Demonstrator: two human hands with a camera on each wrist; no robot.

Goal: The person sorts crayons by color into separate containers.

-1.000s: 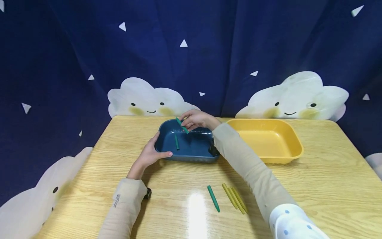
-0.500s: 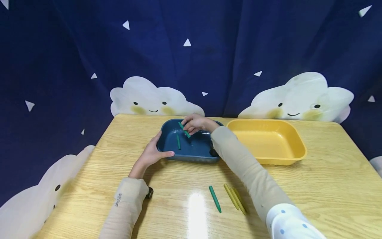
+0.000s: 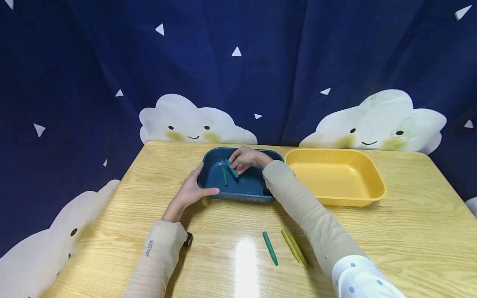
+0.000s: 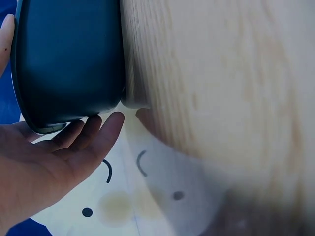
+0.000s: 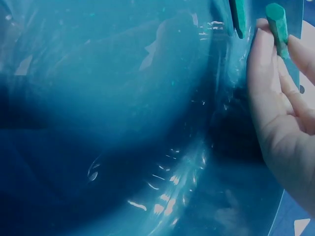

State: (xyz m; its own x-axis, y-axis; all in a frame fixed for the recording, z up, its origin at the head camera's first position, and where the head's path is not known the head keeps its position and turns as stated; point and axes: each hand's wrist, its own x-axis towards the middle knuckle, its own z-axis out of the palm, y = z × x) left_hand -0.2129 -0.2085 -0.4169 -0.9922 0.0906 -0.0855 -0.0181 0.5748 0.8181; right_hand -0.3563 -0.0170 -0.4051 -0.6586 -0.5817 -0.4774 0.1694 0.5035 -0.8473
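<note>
Right hand, seen from the head, pinches a green crayon slantwise at its fingertips, inside the dark blue tray. Just left of it, a second green crayon lies in the tray. The left hand is spread around the tray's left end, thumb at the near rim. Nearer the person, a third green crayon and some yellow crayons lie on the bench; a yellow tray stands to the right.

At the left wrist, extended fingers reach along the tray's end.

At the right wrist, the pinched crayon pokes out between thumb and fingers, apart from the second.
</note>
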